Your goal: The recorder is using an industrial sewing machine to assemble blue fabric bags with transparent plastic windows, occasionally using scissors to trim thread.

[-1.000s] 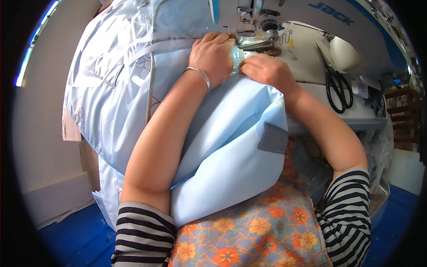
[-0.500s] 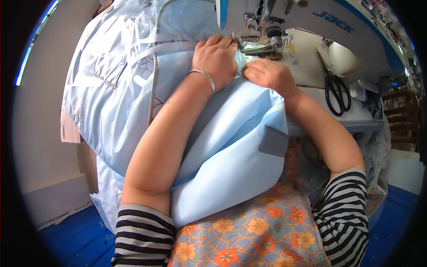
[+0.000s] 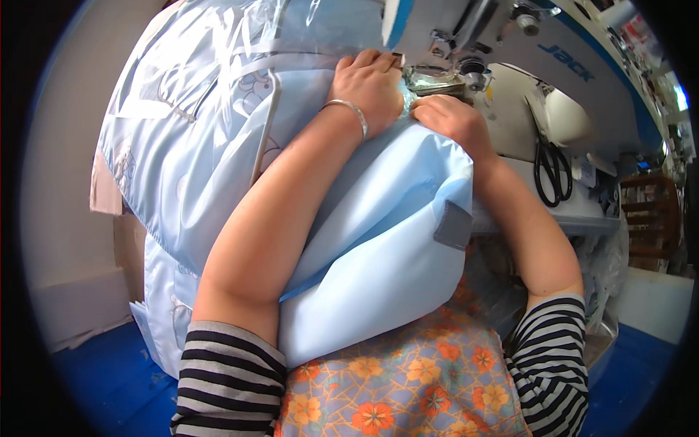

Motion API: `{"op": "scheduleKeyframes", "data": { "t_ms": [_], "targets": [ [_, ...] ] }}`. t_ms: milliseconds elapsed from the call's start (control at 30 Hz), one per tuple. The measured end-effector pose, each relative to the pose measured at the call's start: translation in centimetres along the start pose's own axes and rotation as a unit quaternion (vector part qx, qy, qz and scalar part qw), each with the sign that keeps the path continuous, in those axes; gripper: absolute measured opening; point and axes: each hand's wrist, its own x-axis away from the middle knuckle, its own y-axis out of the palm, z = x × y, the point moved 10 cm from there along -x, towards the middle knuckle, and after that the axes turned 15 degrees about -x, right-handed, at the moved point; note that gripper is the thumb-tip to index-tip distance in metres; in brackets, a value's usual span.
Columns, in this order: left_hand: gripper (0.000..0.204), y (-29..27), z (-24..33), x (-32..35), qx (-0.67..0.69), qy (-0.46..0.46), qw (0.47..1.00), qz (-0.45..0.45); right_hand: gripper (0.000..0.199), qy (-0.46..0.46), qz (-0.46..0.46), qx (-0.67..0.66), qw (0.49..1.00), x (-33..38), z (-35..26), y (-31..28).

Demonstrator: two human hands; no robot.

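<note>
A light blue cloth with a dark grey patch spreads in folds across my lap and up to the sewing machine. My left hand, with a silver bangle at the wrist, presses down on the cloth just left of the presser foot area, fingers close together and bent over it. Close by on the right, my right hand is closed on the cloth's edge, fingers curled under. Between the hands shows a narrow strip of clear, shiny material. Both sets of fingertips are partly hidden.
Black-handled scissors lie on the machine table, right of my right hand. More light blue printed cloth with clear plastic heaps up on the left. A wooden chair stands at the far right.
The view has tilted and shifted slightly, so the machine and scissors appear lower and farther right. Both hands stay on the cloth beside the presser foot with their hold unchanged.
</note>
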Motion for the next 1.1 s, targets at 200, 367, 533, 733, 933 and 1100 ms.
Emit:
{"op": "scheduleKeyframes", "data": {
  "t_ms": [200,367,533,733,933,1100],
  "targets": [
    [0.042,-0.2,-1.6,-0.6,-0.006,-0.030,0.999,-0.008,0.016,-0.002,0.029,0.017,0.999,-0.5,-0.4,0.0],
    [0.028,1.4,-2.2,-5.4,-0.043,0.029,0.991,-0.121,0.018,0.025,0.010,0.031,0.999,-0.4,-0.6,0.1],
    [0.033,0.7,-0.6,-6.5,-0.115,0.134,0.981,-0.081,0.024,0.047,-0.016,0.029,0.998,0.0,0.0,0.4],
    [0.060,4.2,-0.7,-9.1,-0.079,0.149,0.951,-0.258,0.025,0.066,-0.016,0.016,0.998,0.0,-0.1,0.9],
    [0.079,5.6,-1.3,-11.0,0.016,0.068,0.981,-0.179,0.027,0.068,-0.043,0.033,0.996,0.1,-0.4,1.3],
    [0.058,2.3,-1.0,-9.2,-0.016,0.158,0.974,-0.163,0.025,0.089,-0.025,0.029,0.995,0.1,0.1,0.7]
  ]
}}
